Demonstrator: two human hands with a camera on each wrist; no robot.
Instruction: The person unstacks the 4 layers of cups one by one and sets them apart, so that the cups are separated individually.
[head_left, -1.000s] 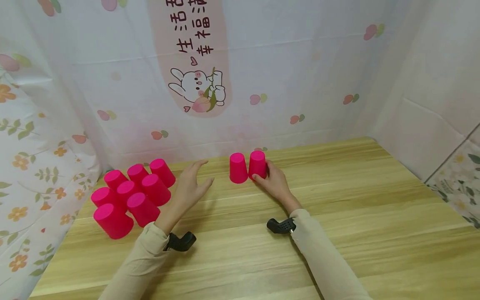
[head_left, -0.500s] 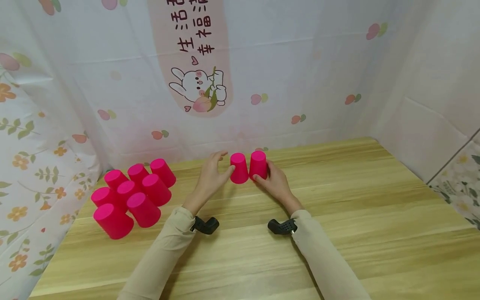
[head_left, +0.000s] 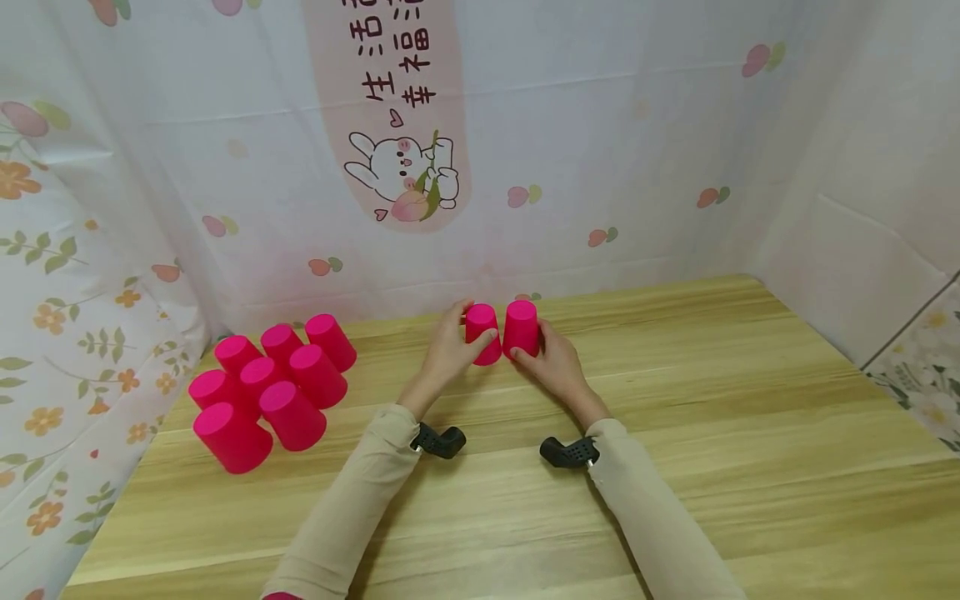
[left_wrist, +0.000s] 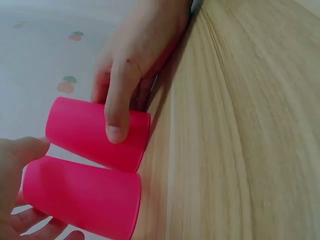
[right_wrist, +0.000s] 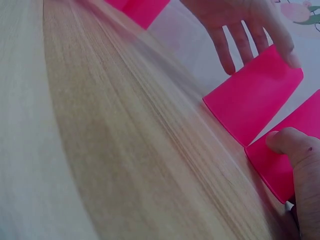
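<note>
Two pink cups stand upside down, side by side, near the back of the wooden table [head_left: 675,467]. My left hand [head_left: 474,328] grips the left cup [head_left: 481,316], thumb on its front and fingers round its back. My right hand [head_left: 528,343] holds the right cup [head_left: 521,320] the same way. In the left wrist view the left cup [left_wrist: 82,197] lies below the right cup [left_wrist: 90,131], which has a right-hand thumb across it. The right wrist view shows the left cup [right_wrist: 255,97] under the left fingers and the right cup [right_wrist: 285,162] under my thumb.
Several more pink cups [head_left: 270,383] stand upside down in a tight cluster at the table's left. A printed curtain [head_left: 600,142] closes off the back and the left side. A wall [head_left: 862,233] bounds the right. Bare wood lies in front and to the right.
My left hand moved right from beside the cup cluster to the left cup and closed round it. The right hand stayed on the right cup.
</note>
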